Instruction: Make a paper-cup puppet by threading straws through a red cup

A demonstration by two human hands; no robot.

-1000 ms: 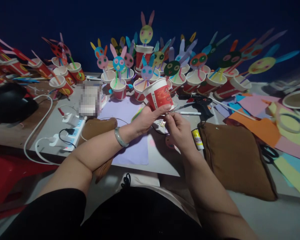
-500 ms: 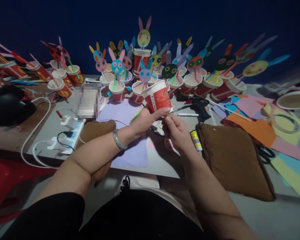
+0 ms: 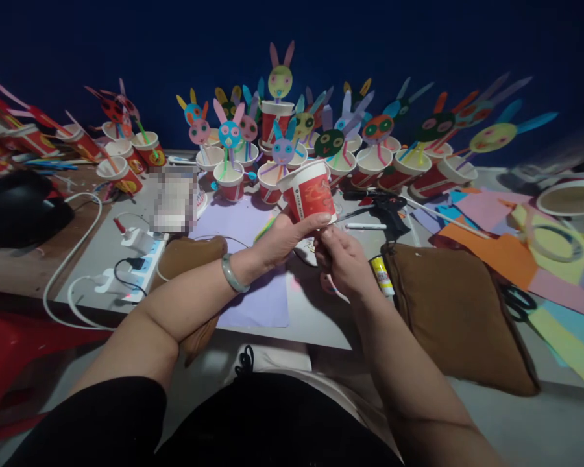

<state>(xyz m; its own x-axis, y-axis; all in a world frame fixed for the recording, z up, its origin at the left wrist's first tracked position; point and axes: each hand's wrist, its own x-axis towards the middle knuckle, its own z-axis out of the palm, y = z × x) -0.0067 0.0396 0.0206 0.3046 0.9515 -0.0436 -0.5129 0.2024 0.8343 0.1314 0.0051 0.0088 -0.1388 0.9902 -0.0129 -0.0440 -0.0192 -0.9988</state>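
A red and white paper cup [image 3: 311, 194] is tilted in my left hand [image 3: 285, 239], whose fingers wrap round its lower part with the thumb near the base. My right hand [image 3: 340, 256] is closed just below the cup's base; what its fingers pinch, if anything, is too small to tell. Behind the cup stand rows of similar cups with paper rabbit heads on coloured sticks, among them a blue-faced one [image 3: 230, 135]. Under my left forearm lies a purple sheet [image 3: 267, 305].
A brown cushion [image 3: 457, 311], a yellow glue stick [image 3: 382, 277] and a black glue gun [image 3: 392, 214] lie to the right, with coloured paper [image 3: 491, 250] and scissors [image 3: 518, 301] beyond. At left are a power strip [image 3: 148, 266] and white cables.
The view has shifted slightly. Both hands keep nearly the same place, and the cup's printed side has turned a little more into view.
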